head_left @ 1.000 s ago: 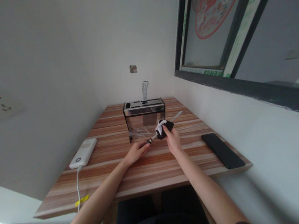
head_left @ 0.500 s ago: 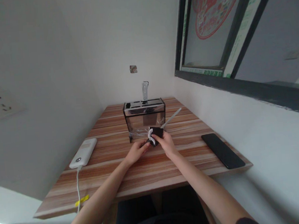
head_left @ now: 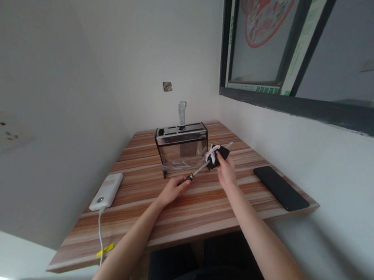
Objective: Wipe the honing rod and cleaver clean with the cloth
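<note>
My left hand [head_left: 175,189] is closed around the dark handle of a long slim metal tool [head_left: 201,168]; whether it is a knife or a sharpening steel I cannot tell. The shaft slants up to the right. Closed on a black cloth [head_left: 222,153] with white trim or cord [head_left: 212,151], my right hand [head_left: 225,170] has it wrapped around the shaft toward the far end. The tip pokes out beyond the cloth. Just behind stands a clear-sided knife block [head_left: 182,137] with a black frame and a slotted top. A plastic-wrapped item [head_left: 182,113] rises upright from it.
On the wood-grain table [head_left: 180,218] a white power bank [head_left: 107,192] with a white cable [head_left: 100,233] lies at left, near yellow tape [head_left: 105,250]. A black phone [head_left: 280,188] rests by the right edge. Walls enclose the table, with a window frame [head_left: 257,95] at right.
My right hand and the black cloth have slid up and right along the shaft, away from my left hand. More of the shaft near the handle now shows, and less sticks out past the cloth.
</note>
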Demonstrator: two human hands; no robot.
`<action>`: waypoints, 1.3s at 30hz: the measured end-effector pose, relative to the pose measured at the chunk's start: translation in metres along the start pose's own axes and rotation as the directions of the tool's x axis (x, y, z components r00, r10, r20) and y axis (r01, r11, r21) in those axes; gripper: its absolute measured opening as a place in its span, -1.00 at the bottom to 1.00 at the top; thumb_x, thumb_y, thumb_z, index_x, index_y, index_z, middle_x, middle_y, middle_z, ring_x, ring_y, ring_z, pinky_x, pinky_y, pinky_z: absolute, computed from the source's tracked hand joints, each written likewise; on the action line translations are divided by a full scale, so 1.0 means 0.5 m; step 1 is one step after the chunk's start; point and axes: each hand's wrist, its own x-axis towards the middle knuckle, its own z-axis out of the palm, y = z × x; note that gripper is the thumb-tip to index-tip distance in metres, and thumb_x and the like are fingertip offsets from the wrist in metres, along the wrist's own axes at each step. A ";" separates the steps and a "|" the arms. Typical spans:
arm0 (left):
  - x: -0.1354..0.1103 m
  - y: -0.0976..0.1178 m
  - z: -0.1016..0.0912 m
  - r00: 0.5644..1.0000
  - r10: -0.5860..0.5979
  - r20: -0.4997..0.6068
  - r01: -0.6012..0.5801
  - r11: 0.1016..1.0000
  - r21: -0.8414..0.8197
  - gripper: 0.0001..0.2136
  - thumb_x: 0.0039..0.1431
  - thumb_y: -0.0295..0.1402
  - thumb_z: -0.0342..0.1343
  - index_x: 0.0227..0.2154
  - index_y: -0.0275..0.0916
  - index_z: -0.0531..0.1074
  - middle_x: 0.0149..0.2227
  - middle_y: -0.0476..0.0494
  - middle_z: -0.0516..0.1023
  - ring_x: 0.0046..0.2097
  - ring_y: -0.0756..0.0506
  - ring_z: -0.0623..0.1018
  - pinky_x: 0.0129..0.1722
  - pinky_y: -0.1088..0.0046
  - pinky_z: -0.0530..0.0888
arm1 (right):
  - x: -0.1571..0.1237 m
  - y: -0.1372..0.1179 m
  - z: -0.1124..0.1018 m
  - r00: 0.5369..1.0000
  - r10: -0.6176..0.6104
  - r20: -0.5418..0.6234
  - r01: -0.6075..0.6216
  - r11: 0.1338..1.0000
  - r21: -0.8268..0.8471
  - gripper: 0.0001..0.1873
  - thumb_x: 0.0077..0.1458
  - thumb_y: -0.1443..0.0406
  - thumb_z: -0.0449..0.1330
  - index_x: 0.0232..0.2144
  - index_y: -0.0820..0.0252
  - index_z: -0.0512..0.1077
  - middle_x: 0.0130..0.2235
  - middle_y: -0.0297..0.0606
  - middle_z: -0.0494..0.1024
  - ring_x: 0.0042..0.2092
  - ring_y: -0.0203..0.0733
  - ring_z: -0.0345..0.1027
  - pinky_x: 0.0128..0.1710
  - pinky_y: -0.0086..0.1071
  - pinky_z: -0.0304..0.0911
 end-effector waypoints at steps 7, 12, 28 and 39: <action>-0.005 0.009 -0.001 0.998 -0.009 0.068 0.007 1.000 0.026 -0.61 0.15 0.01 0.01 -0.47 -0.28 0.27 -0.62 0.13 0.14 -0.58 0.09 0.14 -0.59 0.57 0.07 | 0.019 -0.032 -0.017 0.990 -0.036 -0.137 0.057 0.987 0.151 -0.56 -0.18 0.13 0.37 -0.22 0.17 0.44 -0.37 -0.32 0.61 -0.39 -0.14 0.53 -0.27 -0.20 0.43; -0.006 0.013 -0.002 0.996 -0.007 0.086 0.003 0.999 0.046 -0.62 0.15 -0.01 0.01 -0.48 -0.27 0.26 -0.61 0.13 0.14 -0.57 0.08 0.15 -0.58 0.56 0.08 | 0.026 -0.035 -0.025 0.977 -0.072 -0.203 0.109 0.978 0.179 -0.60 -0.11 0.14 0.33 -0.20 0.14 0.42 -0.35 -0.35 0.59 -0.40 -0.17 0.53 -0.26 -0.18 0.44; -0.010 0.017 -0.007 0.999 0.006 0.032 -0.011 0.991 0.135 -0.64 0.15 -0.03 0.02 -0.50 -0.28 0.30 -0.59 0.09 0.20 -0.53 0.05 0.21 -0.55 0.55 0.12 | 0.027 -0.027 -0.025 0.977 -0.035 -0.211 0.071 0.984 0.166 -0.63 -0.05 0.07 0.28 -0.26 0.20 0.43 -0.42 -0.29 0.60 -0.38 -0.14 0.53 -0.28 -0.21 0.43; -0.005 0.006 -0.007 0.997 0.044 -0.056 -0.038 0.993 0.116 -0.63 0.18 -0.05 -0.02 -0.42 -0.32 0.36 -0.60 0.10 0.21 -0.56 0.06 0.20 -0.57 0.55 0.12 | -0.023 0.036 0.011 0.988 0.080 0.129 -0.066 0.991 -0.113 -0.55 0.00 -0.01 0.22 -0.18 0.19 0.44 -0.30 -0.22 0.63 -0.23 -0.07 0.53 -0.23 -0.24 0.41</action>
